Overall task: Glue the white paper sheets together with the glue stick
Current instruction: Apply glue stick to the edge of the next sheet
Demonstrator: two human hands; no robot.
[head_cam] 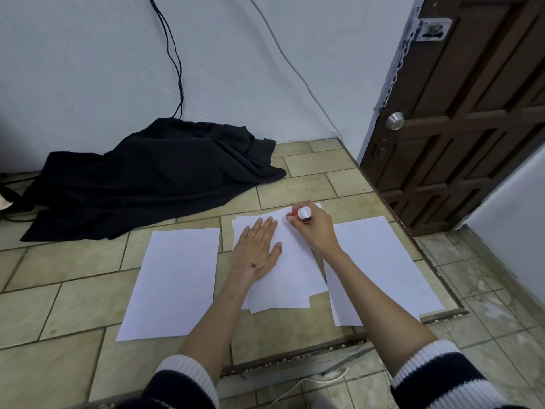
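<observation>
A loose stack of white paper sheets (pixel 290 278) lies in the middle of the tiled surface. My left hand (pixel 256 252) presses flat on the stack with straight fingers. My right hand (pixel 314 228) grips a red glue stick (pixel 299 215) with a white end, its tip down at the stack's far edge. One white sheet (pixel 174 281) lies to the left. Another white sheet (pixel 383 267) lies to the right, partly under my right forearm.
A crumpled black cloth (pixel 147 178) lies at the back left against the wall. A brown wooden door (pixel 460 113) stands at the right. The tiled platform's edge (pixel 436 273) drops to a lower floor on the right and front, where a white cable (pixel 309 382) lies.
</observation>
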